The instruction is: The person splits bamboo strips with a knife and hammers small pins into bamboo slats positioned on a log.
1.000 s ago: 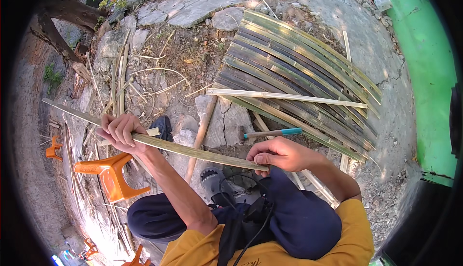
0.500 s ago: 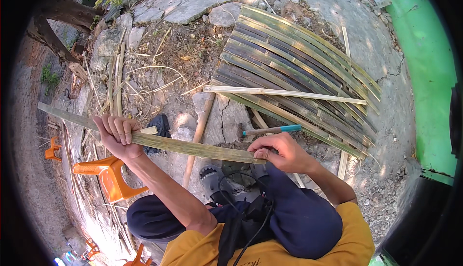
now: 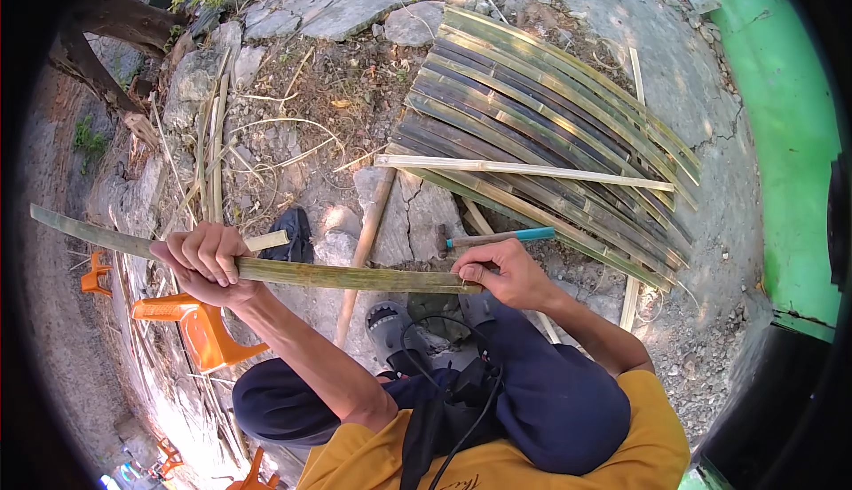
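Strip runs from approx 9 o'clock to just below centre, held up in the air. L hand clamped round it, R hand pinching its inner end. It's just slid twd 9 & levelled out, so prob. mid-adjustment, not set down. Hammer at R hand's 12, slats at 1, stool at 8.

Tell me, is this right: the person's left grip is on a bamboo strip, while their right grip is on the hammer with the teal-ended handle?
Not quite: the right grip is on the end of the bamboo strip, not on the hammer, as the head view shows.
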Action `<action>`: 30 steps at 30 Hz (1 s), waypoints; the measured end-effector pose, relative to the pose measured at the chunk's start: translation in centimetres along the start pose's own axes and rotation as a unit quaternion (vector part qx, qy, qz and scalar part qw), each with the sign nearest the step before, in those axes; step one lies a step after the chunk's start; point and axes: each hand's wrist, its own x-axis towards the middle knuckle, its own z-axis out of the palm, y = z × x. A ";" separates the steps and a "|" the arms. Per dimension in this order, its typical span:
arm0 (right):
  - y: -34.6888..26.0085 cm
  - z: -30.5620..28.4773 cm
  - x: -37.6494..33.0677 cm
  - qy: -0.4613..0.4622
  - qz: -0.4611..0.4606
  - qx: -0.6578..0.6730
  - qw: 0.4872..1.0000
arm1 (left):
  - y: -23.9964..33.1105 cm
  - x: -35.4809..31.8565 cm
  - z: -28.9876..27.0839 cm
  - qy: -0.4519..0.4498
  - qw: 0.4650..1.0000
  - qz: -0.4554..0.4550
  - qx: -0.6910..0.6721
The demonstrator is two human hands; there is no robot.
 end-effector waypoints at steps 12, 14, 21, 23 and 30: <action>0.9 1.0 0.7 0.162 -0.107 -0.161 0.968 | -1.3 0.1 2.4 0.153 0.950 0.046 0.267; 0.7 0.9 0.8 0.182 -0.164 -0.232 0.941 | -1.7 0.0 2.8 0.167 0.934 0.071 0.308; 1.1 1.0 1.2 0.146 -0.162 -0.304 0.927 | -2.9 0.0 4.3 0.179 0.918 0.096 0.341; 1.2 1.5 1.6 0.204 -0.157 -0.256 0.932 | -3.0 -0.1 4.6 0.157 0.920 0.097 0.345; 1.9 1.8 2.3 0.158 0.055 -0.113 0.979 | -4.3 -0.4 4.9 0.170 0.914 0.081 0.359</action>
